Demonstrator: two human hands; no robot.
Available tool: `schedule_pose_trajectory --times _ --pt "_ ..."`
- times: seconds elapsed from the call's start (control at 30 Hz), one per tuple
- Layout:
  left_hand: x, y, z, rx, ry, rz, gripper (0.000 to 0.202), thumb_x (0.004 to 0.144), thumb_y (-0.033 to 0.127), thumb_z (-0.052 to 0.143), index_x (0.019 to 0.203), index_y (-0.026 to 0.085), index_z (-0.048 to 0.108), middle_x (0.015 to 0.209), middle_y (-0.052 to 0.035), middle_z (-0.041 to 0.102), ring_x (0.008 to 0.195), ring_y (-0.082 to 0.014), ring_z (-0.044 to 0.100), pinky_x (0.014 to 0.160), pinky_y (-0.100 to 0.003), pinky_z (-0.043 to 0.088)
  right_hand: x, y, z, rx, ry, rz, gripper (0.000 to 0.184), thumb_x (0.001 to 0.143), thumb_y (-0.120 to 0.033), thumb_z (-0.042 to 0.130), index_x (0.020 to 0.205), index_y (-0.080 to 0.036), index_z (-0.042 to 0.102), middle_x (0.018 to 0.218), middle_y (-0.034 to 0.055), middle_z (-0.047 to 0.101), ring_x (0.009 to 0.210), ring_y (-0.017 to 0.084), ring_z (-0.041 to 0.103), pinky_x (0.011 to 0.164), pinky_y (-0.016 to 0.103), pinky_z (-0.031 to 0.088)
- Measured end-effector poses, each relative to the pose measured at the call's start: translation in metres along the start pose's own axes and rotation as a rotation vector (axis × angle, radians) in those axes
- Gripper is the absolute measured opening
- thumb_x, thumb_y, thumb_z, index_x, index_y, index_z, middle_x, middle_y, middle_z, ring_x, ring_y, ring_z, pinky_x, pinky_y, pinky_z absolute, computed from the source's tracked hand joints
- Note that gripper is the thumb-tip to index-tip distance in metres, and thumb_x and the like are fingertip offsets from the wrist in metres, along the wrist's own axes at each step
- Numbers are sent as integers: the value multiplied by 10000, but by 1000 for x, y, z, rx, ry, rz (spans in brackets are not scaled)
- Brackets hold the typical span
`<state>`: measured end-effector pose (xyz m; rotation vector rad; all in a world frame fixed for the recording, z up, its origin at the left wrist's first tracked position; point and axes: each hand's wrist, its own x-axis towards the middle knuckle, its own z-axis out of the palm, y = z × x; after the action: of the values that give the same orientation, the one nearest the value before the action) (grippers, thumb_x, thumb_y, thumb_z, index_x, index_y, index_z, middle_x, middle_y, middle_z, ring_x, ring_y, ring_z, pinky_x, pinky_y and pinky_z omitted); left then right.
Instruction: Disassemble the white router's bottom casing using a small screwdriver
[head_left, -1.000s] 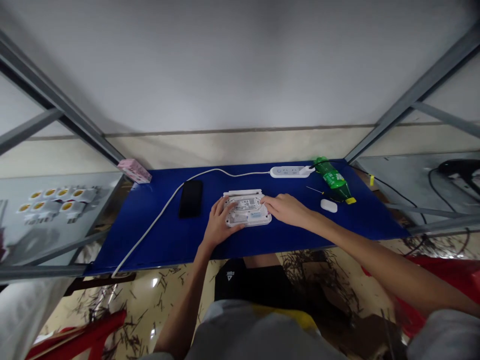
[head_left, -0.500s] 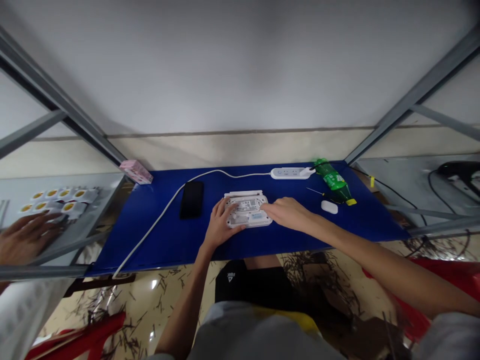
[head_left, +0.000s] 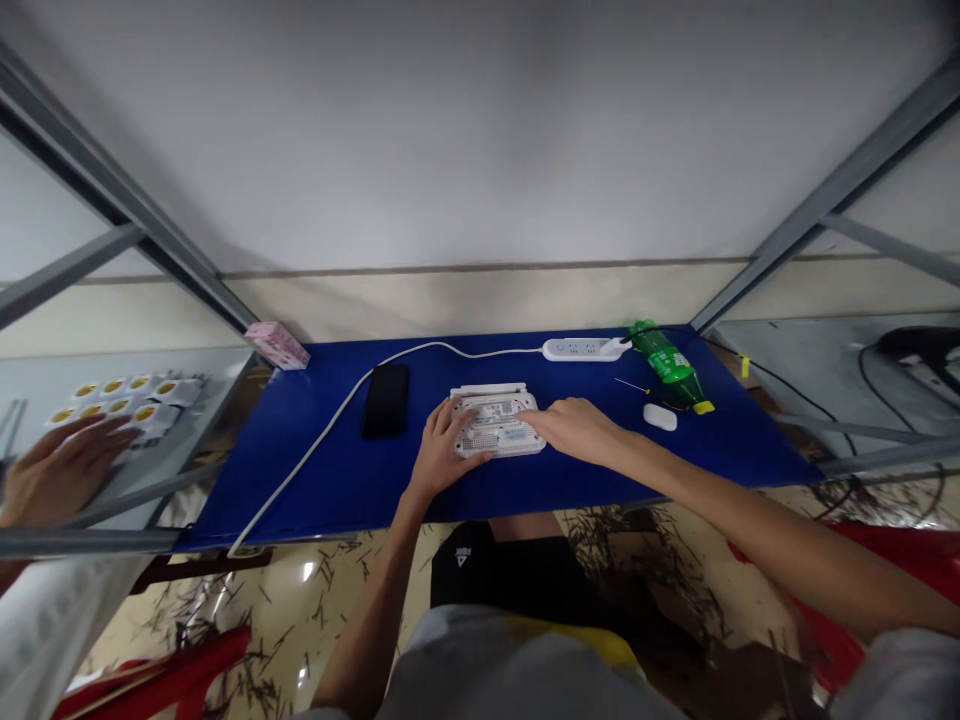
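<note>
Black shorts point(head_left: 510, 580) show below the tabletop's near edge, and the left forearm point(head_left: 367, 625) rises from there while the right forearm point(head_left: 739, 510) reaches in long and low from the lower right. The left hand point(head_left: 450, 445) lies over the near-left part of a white router point(head_left: 499, 435), fingers spread across its perforated casing. The right hand point(head_left: 570, 430) comes in flat from the other side, its fingers extended and fingertips point(head_left: 531, 417) on the router's right edge. Neither hand pinches anything; both rest on the casing, though how hard they press cannot be told.

The router sits near the middle of the blue tabletop point(head_left: 262, 500), with its vented, labelled face up and a white bar point(head_left: 487, 390) along its far edge. To its left lies a black smartphone point(head_left: 386, 400), and a white cable point(head_left: 315, 470) curves past it to a white power strip point(head_left: 581, 348). Right of the hands are a small white oval object point(head_left: 660, 417), a thin screwdriver point(head_left: 637, 385) and a green plastic bottle point(head_left: 667, 360) on its side.

At the far left, another person's hand point(head_left: 60, 470) has come into view, held over white lamp holders point(head_left: 124, 395). A pink box point(head_left: 277, 345) stands at the tabletop's far-left corner, before a pale wall point(head_left: 480, 150).
</note>
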<state>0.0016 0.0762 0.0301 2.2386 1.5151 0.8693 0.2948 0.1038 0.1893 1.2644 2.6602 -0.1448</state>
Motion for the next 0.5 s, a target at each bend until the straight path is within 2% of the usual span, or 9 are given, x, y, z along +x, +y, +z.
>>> schedule_pose_trajectory --times 0.07,0.2,0.27,0.33,0.5 --pt "0 1 -1 0 -6 -5 826 933 533 1019 1644 255 704 1889 -196 530 1789 -472 441 1468 -694 423 -2 -1 0 -20 23 -18 391 1147 -206 599 1459 -263 828 893 66 843 695 211 669 613 339 226" --pt "0 1 -1 -1 -2 -10 813 939 527 1015 1645 277 698 1891 -183 529 1792 -464 434 1467 -695 420 -5 7 1 -36 132 -179 318 1110 -124 625 1346 -183 830 1161 151 854 1011 264 741 683 333 349" --pt "0 1 -1 -2 -3 -10 816 934 525 1019 1646 289 697 1890 -175 532 1789 -462 440 1464 -696 425 -5 12 0 9 126 -247 329 1118 -105 580 1315 -176 834 1178 144 853 1064 264 731 717 336 382" --pt "0 1 -1 -2 -4 -10 820 928 521 1023 1648 302 697 1890 -168 534 1785 -461 446 1463 -695 428 -3 13 -1 48 86 -248 351 1138 -123 547 1327 -192 835 1122 117 857 1021 249 723 720 336 371" --pt "1 3 -2 -4 -1 -17 820 914 511 1029 1643 310 710 1884 -169 542 1777 -475 456 1456 -702 437 1 6 -5 -29 -22 -54 298 1133 -148 577 1285 -189 832 969 103 821 796 212 644 676 362 248"
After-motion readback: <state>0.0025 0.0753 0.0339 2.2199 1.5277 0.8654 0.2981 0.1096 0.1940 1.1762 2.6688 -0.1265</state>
